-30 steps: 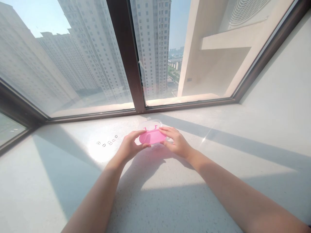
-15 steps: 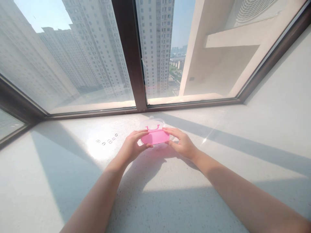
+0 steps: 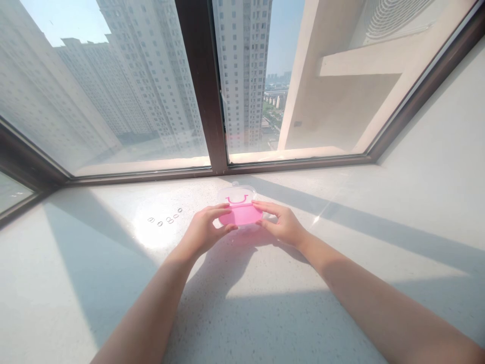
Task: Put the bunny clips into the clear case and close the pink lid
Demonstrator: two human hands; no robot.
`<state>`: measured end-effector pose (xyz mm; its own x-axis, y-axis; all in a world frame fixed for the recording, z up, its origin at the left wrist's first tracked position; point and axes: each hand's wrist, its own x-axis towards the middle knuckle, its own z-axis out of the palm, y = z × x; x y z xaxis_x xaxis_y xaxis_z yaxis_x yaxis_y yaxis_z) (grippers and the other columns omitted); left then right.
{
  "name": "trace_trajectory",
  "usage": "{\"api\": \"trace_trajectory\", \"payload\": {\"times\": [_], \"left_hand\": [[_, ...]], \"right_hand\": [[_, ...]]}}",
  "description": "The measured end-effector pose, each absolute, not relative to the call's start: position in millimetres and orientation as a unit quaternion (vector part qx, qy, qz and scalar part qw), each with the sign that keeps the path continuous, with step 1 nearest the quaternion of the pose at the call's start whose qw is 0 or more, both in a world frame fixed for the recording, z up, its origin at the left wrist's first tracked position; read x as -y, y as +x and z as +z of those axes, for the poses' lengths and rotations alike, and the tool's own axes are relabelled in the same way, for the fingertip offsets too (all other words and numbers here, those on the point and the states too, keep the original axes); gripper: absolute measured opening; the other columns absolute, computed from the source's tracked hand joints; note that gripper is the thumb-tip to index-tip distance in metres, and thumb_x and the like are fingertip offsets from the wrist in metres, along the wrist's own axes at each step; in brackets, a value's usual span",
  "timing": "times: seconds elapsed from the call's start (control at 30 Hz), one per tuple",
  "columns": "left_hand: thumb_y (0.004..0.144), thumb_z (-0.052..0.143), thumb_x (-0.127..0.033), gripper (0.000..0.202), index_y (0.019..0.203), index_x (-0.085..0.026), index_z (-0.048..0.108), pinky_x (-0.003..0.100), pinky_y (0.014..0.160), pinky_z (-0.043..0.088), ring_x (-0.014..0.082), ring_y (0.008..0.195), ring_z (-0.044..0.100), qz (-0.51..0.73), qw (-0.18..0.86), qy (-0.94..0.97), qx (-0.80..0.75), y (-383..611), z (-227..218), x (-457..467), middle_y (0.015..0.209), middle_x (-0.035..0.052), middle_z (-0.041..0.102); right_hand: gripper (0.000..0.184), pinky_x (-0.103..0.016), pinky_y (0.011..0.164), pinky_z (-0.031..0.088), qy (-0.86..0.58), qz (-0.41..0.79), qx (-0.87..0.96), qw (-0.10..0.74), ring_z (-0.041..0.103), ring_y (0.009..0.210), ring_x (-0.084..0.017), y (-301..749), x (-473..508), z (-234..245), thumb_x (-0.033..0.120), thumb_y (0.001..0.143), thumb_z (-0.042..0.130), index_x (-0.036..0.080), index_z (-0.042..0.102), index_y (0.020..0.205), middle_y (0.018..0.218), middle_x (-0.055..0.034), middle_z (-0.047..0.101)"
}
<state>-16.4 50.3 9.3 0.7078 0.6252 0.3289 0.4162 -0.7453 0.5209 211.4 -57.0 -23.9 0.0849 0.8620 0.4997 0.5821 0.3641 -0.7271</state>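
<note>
A small pink plastic box [image 3: 241,214] with a clear hinged lid [image 3: 237,192] standing open sits on the pale stone windowsill [image 3: 265,313]. My left hand [image 3: 202,230] grips the box's left end, thumb in front and fingers along the top edge. My right hand [image 3: 282,223] holds the right end the same way. Several small metal rings [image 3: 165,220] lie in a row on the sill, a short way left of my left hand.
Large window panes in a dark frame [image 3: 199,86] run along the far edge of the sill, with tall buildings outside. A white wall [image 3: 447,151] rises at the right. Sunlight and shadow bands cross the sill.
The view has shifted slightly; both hands and the pink box stay in almost the same place, still holding its two ends. The lid stays open.
</note>
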Motion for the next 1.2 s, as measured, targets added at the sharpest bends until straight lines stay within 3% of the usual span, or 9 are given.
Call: {"api": "trace_trajectory", "payload": {"times": [0.83, 1.0, 1.2], "left_hand": [[0.079, 0.063, -0.049, 0.042, 0.112, -0.023, 0.07, 0.045, 0.104, 0.042, 0.0287, 0.121, 0.055, 0.204, 0.221, 0.912, -0.279, -19.5, 14.7, -51.3, 0.136, 0.0082, 0.055], [0.089, 0.051, -0.044, 0.034, 0.113, -0.028, 0.069, 0.044, 0.098, 0.046, 0.0261, 0.121, 0.056, 0.201, 0.239, 0.907, -0.284, -19.7, 18.1, -49.2, 0.136, 0.0047, 0.056], [0.088, 0.054, -0.04, 0.031, 0.113, -0.03, 0.069, 0.043, 0.098, 0.047, 0.0256, 0.114, 0.06, 0.207, 0.213, 0.911, -0.286, -18.4, 15.7, -49.2, 0.131, 0.0031, 0.06]], "right_hand": [[0.036, -0.051, 0.108, 0.038, -0.551, 0.117, 0.687, 0.459, 0.051, 0.125, -0.027, 210.9, 57.7, -20.3, 0.029, 0.086, 0.061, 0.023, 0.065, 0.121, 0.132, -0.0081, 0.057], [0.03, -0.048, 0.109, 0.039, -0.563, 0.131, 0.655, 0.486, 0.055, 0.121, -0.025, 208.5, 56.8, -22.3, 0.029, 0.09, 0.056, 0.021, 0.068, 0.116, 0.127, -0.0079, 0.061], [0.03, -0.048, 0.107, 0.041, -0.583, 0.131, 0.653, 0.465, 0.058, 0.118, -0.027, 205.6, 58.2, -19.5, 0.027, 0.087, 0.058, 0.022, 0.069, 0.115, 0.126, -0.0076, 0.062]]}}
